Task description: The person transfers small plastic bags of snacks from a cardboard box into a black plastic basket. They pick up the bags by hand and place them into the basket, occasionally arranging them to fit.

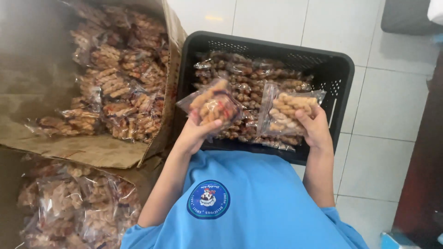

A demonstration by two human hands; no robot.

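My left hand (pixel 196 131) grips a clear plastic bag of brown twisted snacks (pixel 214 105) above the near part of a black plastic crate (pixel 339 69). A second clear bag of the same snacks (pixel 288 110) is held in my right hand (pixel 316 127), just to the right of the first. Both bags hover over several more snack bags (pixel 249 76) lying inside the crate. My blue shirt fills the bottom of the view.
An open cardboard box (pixel 173 69) packed with snack bags (pixel 122 78) stands to the left of the crate. Below it sits another pile of snack bags (pixel 78 207). White floor tiles (pixel 392 106) lie to the right, and a dark wooden piece (pixel 427 161) at the right edge.
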